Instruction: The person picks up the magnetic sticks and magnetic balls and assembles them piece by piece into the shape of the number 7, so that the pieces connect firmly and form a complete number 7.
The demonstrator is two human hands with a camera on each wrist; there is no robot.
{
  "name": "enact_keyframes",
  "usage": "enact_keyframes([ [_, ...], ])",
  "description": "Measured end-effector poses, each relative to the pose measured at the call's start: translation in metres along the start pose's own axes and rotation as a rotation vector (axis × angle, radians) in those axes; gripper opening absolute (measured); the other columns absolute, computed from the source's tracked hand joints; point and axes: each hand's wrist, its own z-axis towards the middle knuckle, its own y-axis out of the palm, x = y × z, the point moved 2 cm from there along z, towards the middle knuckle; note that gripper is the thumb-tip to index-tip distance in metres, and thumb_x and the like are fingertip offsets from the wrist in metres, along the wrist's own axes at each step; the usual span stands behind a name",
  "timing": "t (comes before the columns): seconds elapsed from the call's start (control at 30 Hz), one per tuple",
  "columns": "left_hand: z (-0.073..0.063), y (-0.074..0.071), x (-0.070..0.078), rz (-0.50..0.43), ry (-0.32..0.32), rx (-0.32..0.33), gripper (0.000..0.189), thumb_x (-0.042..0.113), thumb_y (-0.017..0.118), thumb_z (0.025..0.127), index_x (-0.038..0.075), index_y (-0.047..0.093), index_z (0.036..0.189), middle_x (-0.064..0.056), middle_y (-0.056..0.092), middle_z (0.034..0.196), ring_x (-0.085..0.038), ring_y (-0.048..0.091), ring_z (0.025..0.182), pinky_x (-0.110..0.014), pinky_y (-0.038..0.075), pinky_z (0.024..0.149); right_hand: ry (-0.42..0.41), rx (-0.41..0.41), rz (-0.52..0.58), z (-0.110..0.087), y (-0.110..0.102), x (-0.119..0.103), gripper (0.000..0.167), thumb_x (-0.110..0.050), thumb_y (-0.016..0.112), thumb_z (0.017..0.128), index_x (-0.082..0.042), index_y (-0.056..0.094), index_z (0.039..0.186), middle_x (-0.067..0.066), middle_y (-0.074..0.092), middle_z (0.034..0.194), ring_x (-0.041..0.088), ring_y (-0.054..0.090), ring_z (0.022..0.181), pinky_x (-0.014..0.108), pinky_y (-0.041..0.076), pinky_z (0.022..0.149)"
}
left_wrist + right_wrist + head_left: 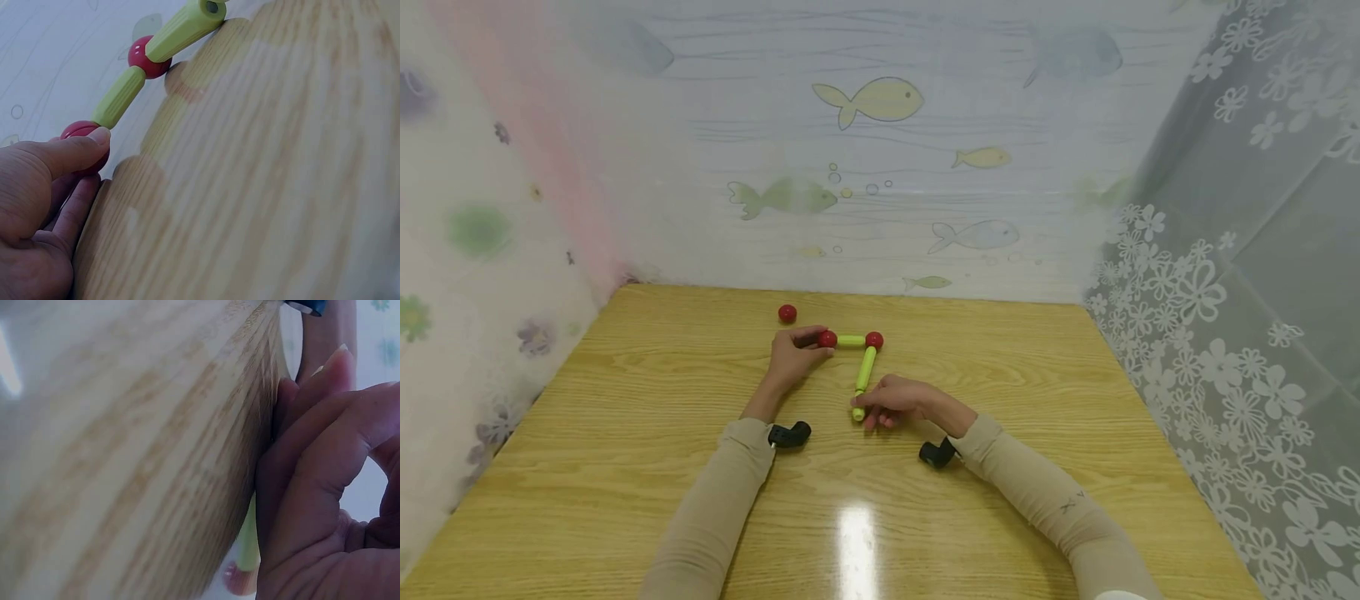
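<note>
In the head view my left hand (793,358) holds a red ball (827,339) between thumb and fingers; the left wrist view shows the thumb on this held ball (97,164). A short yellow-green rod (852,342) runs from it to a second red ball (874,340). From there a yellow-green rod (867,367) slopes down toward my right hand (910,402). My right fingers pinch the near yellow-green piece (858,413), partly hiding it. Whether it is a separate rod from the sloping one, I cannot tell. The right wrist view mostly shows my curled right fingers (312,494).
A loose red ball (787,313) lies beyond my left hand, near the back of the wooden table (1000,358). Patterned curtains with fish and flowers surround the table. Black wrist cameras (790,434) sit low beside both wrists.
</note>
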Motion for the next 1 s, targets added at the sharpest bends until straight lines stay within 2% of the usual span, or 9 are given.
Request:
enact_keyframes([
  [0.13,-0.0003,0.0002,0.0002,-0.011,0.003,0.000,0.044,-0.002,0.082,0.082,-0.006,0.069,0.125,-0.027,0.067,0.123,-0.035,0.064,0.118,-0.022,0.057,0.091,-0.001,0.016,-0.018,0.0019,-0.0007,0.0000,0.031,-0.034,0.064,0.101,-0.010,0.072,0.083,0.000,0.070,0.066,0.001,0.046,0.050,0.015,0.041,0.050],
  [0.63,-0.0014,-0.0002,0.0005,0.006,0.011,-0.008,0.045,0.000,0.082,0.084,-0.004,0.069,0.126,-0.026,0.068,0.124,-0.035,0.064,0.118,-0.022,0.056,0.092,0.017,0.027,0.020,0.0033,-0.0009,0.0025,0.031,-0.034,0.065,0.100,-0.009,0.072,0.082,-0.001,0.068,0.063,0.001,0.045,0.049,0.014,0.041,0.049],
  [1.0,-0.0023,-0.0005,0.0019,-0.004,0.001,-0.006,0.044,0.000,0.082,0.083,-0.004,0.070,0.125,-0.026,0.068,0.124,-0.035,0.064,0.118,-0.022,0.056,0.092,-0.011,0.026,0.018,0.0026,-0.0001,0.0016,0.032,-0.034,0.065,0.101,-0.008,0.072,0.083,-0.002,0.067,0.063,0.001,0.045,0.049,0.014,0.040,0.049],
])
